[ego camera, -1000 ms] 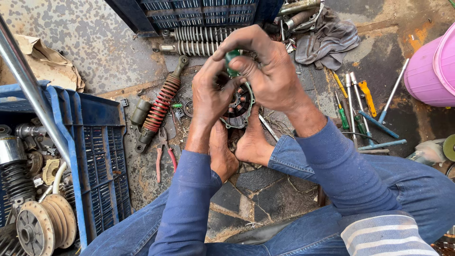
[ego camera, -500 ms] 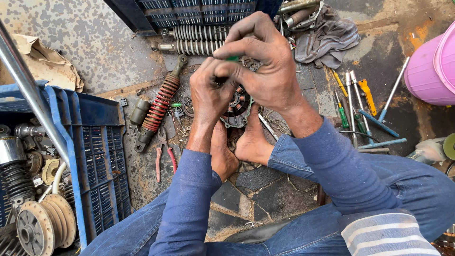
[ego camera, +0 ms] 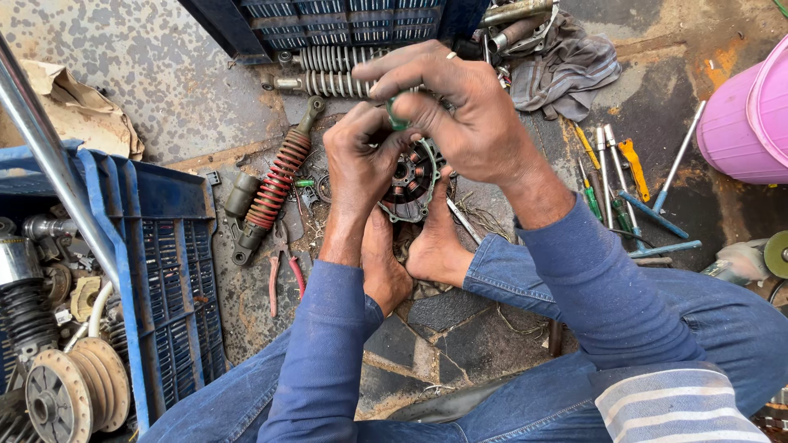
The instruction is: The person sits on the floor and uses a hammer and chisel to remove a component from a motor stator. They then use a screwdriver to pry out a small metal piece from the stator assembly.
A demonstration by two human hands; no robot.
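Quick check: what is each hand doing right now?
Left hand: closed on the green-handled tool.
Right hand: closed on the same tool, over the round engine part.

Shock absorber (ego camera: 275,184): red coil, dark ends. Crate (ego camera: 156,271): blue, grid-patterned. Bucket (ego camera: 751,123): pink. Pliers (ego camera: 283,275): red handles. Small roll (ego camera: 397,121) between fingers: green. Sleeves (ego camera: 591,287): blue. Cloth (ego camera: 677,406): grey-white stripes. Rag (ego camera: 566,70): grey.

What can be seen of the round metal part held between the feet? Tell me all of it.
The round metal part is a dark, greasy disc with a ring of copper-coloured coil windings around a hub with holes. It stands tilted on the ground, gripped between the person's two bare feet. The left hand and right hand work just above it, covering its upper edge and pinching something small and green.
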